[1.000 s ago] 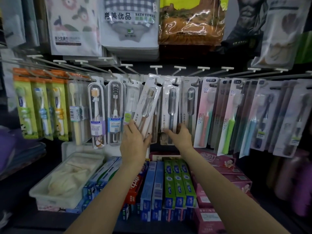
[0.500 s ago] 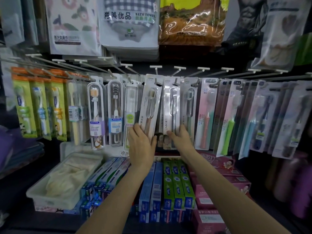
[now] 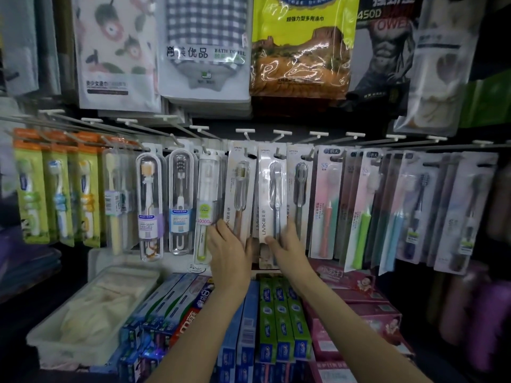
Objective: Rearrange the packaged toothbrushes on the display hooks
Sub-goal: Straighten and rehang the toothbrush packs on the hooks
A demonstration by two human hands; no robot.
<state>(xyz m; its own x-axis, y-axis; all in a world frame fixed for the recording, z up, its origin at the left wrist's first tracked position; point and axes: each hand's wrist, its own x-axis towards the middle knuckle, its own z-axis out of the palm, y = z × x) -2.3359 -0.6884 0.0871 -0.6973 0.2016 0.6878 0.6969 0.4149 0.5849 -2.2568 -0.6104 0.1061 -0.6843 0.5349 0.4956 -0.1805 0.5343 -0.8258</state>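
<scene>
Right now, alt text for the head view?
Two hands reach up to white carded toothbrush packs hanging on display hooks: the left hand holds the bottom of one pack, the right hand the neighbouring pack. Toothpaste boxes lie on the shelf below; bagged towels hang above.

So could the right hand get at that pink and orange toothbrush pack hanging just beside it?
Probably yes. The pink and orange toothbrush pack hangs at the front of its hook, just right of the right hand, with nothing in front of it; that hand would first have to release the white LMK pack.
</scene>
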